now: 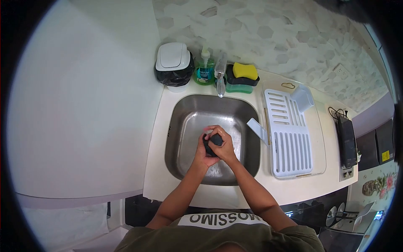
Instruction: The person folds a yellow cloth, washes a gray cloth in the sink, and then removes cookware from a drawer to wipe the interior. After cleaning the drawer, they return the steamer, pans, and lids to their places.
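Note:
Both my hands are over the steel sink [171,147], closed around a dark, rounded object [216,140] whose kind I cannot make out. My left hand [203,154] cups it from the left and below. From the right, my right hand [226,148] wraps over it, its fingers across the top. Much of the object is hidden by the fingers. Something pinkish shows at the fingertips, too small to tell. Behind the hands, the faucet [220,77] points down into the basin; no stream of water can be made out.
Behind the sink stand a lidded bin [173,59], a green soap bottle [204,72] and a yellow sponge [245,71] on a dark holder. To the right lie a white dish rack [292,154] with a cup-shaped holder [303,98], and a black stove [346,140]. A white wall panel [84,105] bounds the left.

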Tool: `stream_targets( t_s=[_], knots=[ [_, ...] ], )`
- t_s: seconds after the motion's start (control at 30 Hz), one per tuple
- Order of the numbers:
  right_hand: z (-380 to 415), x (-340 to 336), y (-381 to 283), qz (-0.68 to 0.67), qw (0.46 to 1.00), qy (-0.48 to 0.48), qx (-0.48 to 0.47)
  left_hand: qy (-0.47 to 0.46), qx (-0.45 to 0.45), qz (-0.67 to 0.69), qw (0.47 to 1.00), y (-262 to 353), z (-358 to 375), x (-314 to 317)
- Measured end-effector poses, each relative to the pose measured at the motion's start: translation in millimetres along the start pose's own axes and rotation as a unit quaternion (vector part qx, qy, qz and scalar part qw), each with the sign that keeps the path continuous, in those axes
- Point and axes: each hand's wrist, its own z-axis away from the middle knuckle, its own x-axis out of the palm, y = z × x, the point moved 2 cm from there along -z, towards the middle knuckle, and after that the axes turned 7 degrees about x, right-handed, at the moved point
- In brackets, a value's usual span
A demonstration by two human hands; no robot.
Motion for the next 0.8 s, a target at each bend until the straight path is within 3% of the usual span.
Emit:
stream_targets(
  t_s=[0.07,0.13,0.2,0.23,0.27,0.33,0.4,0.43,0.5,0.53,0.57,0.6,0.63,0.67,0.73,0.8],
  knots=[
    [-2,3,-33,-0.014,0.998,0.031,0.048,-0.031,-0.001,0.036,0.999,-2,-3,0],
    [-4,1,-45,0.0,0.999,0.025,0.031,-0.063,-0.005,0.071,0.995,-5,-2,8],
    [-3,-3,-40,0.016,1.0,0.02,0.015,-0.039,0.06,0.062,0.996,-8,1,20],
    [-2,-8,-23,-0.123,0.985,0.081,0.091,-0.039,0.058,0.063,0.996,-9,-5,19],
    [-2,-9,-18,-0.259,0.941,0.14,0.164,-0.076,0.11,0.081,0.988,-7,-9,21],
    [-9,-8,-14,-0.316,0.911,0.193,0.181,-0.112,0.158,0.1,0.976,-8,-16,23],
    [-10,-9,-8,-0.448,0.797,0.298,0.275,0.03,0.344,-0.052,0.937,-7,-3,40],
    [-8,-15,14,-0.467,0.778,0.291,0.303,0.031,0.342,-0.052,0.938,-9,-1,44],
    [-8,-22,36,-0.515,0.748,0.239,0.345,0.005,0.504,-0.261,0.823,-7,6,55],
    [-6,-22,45,-0.559,0.711,0.185,0.385,0.006,0.504,-0.26,0.824,-6,8,57],
    [-11,-21,41,-0.558,0.711,0.186,0.386,-0.033,0.557,-0.373,0.741,-4,12,62],
    [-18,-18,35,-0.537,0.692,0.163,0.455,-0.071,0.598,-0.477,0.64,-4,15,67],
    [-21,-14,31,-0.512,0.668,0.139,0.521,-0.098,0.618,-0.502,0.597,-3,17,69],
    [-21,-16,31,-0.512,0.667,0.14,0.522,-0.097,0.617,-0.503,0.598,-3,19,68],
    [-20,-20,29,-0.483,0.667,-0.032,0.567,-0.156,0.605,-0.592,0.509,-7,24,67],
    [-27,-21,42,-0.494,0.652,-0.085,0.568,-0.193,0.602,-0.602,0.488,-7,30,69]
  ],
)
